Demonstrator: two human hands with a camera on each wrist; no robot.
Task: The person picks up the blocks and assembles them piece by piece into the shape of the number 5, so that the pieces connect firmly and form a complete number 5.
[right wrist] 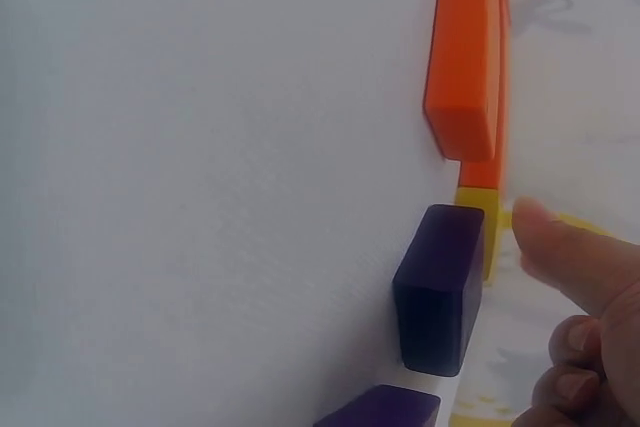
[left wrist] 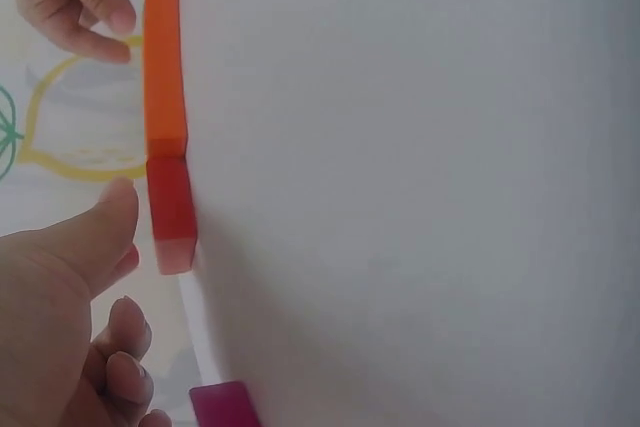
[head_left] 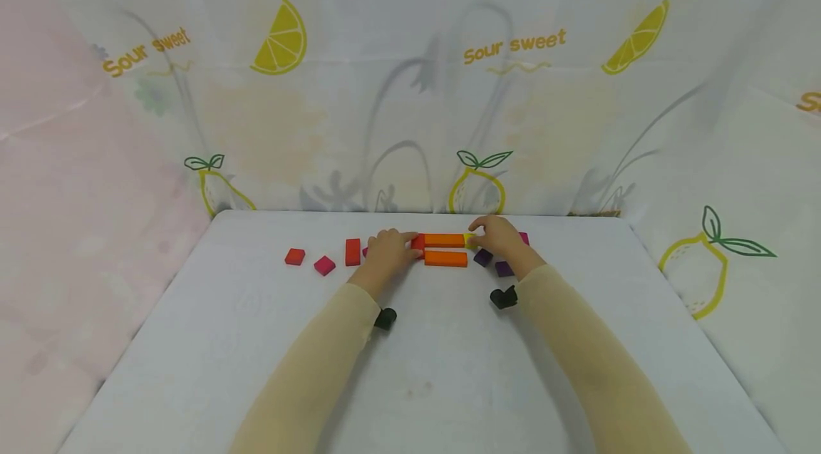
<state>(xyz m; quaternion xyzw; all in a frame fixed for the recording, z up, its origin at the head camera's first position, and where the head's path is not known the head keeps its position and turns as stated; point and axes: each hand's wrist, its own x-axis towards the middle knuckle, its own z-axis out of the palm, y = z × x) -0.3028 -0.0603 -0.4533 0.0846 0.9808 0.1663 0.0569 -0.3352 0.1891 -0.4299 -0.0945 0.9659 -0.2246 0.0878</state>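
Observation:
An upright-oriented red block point(head_left: 418, 246) and two long orange blocks, the far one point(head_left: 444, 241) and the near one point(head_left: 445, 259), form a joined shape. A yellow block point(head_left: 469, 240) sits at the far orange block's right end. My left hand point(head_left: 387, 254) is at the red block's left side, its thumb point(left wrist: 118, 212) close to the block in the left wrist view. My right hand point(head_left: 502, 239) is at the yellow block, thumb point(right wrist: 545, 237) beside it and index finger spread beyond. Dark purple blocks point(right wrist: 440, 287) lie near the right hand.
To the left lie a small red block point(head_left: 295, 256), a pink block point(head_left: 324, 266) and a taller red block point(head_left: 353, 252). A magenta block point(head_left: 524, 237) shows behind the right wrist. The white table point(head_left: 410, 368) ends at a lemon-printed cloth point(head_left: 385, 83).

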